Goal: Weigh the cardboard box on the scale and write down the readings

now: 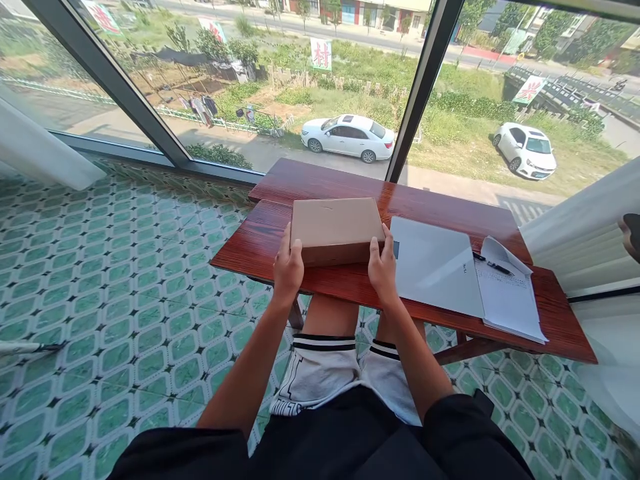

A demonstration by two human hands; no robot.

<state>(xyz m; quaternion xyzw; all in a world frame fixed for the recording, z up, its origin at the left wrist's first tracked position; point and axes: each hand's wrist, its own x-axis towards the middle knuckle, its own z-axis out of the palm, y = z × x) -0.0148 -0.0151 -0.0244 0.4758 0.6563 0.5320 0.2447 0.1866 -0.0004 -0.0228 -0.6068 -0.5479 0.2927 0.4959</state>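
Note:
A brown cardboard box (pixel 336 223), its lid closed, is at the left part of the dark red wooden table (pixel 250 237). My left hand (pixel 289 265) grips its left side near the front corner, thumb toward the front. On the opposite side my right hand (pixel 383 263) holds the right front corner, its thumb also at the front face. Whether the box rests fully on the tabletop or is slightly raised, I cannot tell. Just right of my right hand lies a closed silver laptop (pixel 435 263), with a small grey piece showing at its left edge.
Right of the laptop are a paper pad (pixel 510 293) with a curled top sheet and a black pen (pixel 499 268). Behind the table stands a large window, with white curtains (pixel 560 247) at both sides. My legs are under the table's front edge.

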